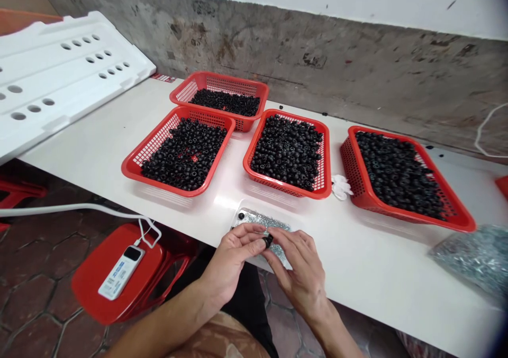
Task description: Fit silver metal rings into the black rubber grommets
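My left hand (230, 260) and my right hand (299, 271) meet at the near edge of the white table (357, 263). Between their fingertips they pinch one small black ring-shaped part (268, 240). Just under the hands lies a flat tray or bag of small shiny metal pieces (264, 221), partly hidden by the fingers. Beyond it stand several red mesh baskets filled with the same black parts: one at the left (137, 159), one behind it (186, 85), one in the middle (326, 159) and one at the right (448, 186).
A white crumpled scrap (341, 187) lies between the middle and right baskets. A clear bag of metal pieces (474, 257) rests at the right edge. A white foam panel (59, 77) leans at the left. A red stool (107, 276) below holds a white power bank (121, 272) with a cable.
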### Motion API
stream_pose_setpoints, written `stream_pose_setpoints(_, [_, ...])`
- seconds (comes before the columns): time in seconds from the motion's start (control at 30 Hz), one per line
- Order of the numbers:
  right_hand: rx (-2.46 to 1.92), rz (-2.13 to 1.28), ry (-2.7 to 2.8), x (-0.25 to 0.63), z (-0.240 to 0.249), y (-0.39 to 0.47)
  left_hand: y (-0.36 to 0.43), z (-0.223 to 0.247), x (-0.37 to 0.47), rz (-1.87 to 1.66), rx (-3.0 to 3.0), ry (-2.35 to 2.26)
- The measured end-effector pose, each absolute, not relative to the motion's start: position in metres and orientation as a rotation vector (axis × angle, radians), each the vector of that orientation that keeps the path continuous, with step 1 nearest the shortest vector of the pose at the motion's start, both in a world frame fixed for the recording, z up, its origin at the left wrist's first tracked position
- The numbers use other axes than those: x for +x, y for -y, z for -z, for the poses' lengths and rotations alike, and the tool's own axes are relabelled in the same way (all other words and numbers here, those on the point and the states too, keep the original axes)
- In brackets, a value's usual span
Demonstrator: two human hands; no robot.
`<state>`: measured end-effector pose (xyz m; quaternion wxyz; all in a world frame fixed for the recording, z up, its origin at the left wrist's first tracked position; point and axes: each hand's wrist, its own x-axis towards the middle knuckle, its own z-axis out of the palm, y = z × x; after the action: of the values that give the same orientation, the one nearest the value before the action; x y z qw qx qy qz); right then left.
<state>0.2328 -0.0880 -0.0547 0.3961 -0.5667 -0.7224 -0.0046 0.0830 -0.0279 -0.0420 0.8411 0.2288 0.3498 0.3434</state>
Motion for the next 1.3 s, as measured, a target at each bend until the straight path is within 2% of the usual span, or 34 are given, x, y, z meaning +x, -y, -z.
stream_pose_setpoints(0.1, [-1.416, -0.013, 1.783, 0.232, 0.055, 0.088, 0.029, 0.039, 0.081, -0.712, 0.491, -0.720])
stream_pose_setpoints(0.4, [-1.457, -0.430, 1.575, 0.236, 0.038, 0.087, 0.029, 0.038, 0.079, -0.671, 0.460, -0.715])
stream_pose_setpoints(0.77, [-1.274, -0.376, 1.767, 0.250, 0.030, 0.081, 0.027, 0.040, 0.077, -0.524, 0.485, -0.682])
stream_pose_setpoints(0.97, [-1.452, -0.495, 1.721, 0.249, 0.025, 0.087, 0.024, 0.038, 0.077, -0.550, 0.506, -0.732])
stream_pose_setpoints(1.3, [-1.500, -0.522, 1.786, 0.244, 0.012, 0.090, 0.027, 0.032, 0.077, -0.624, 0.610, -0.781])
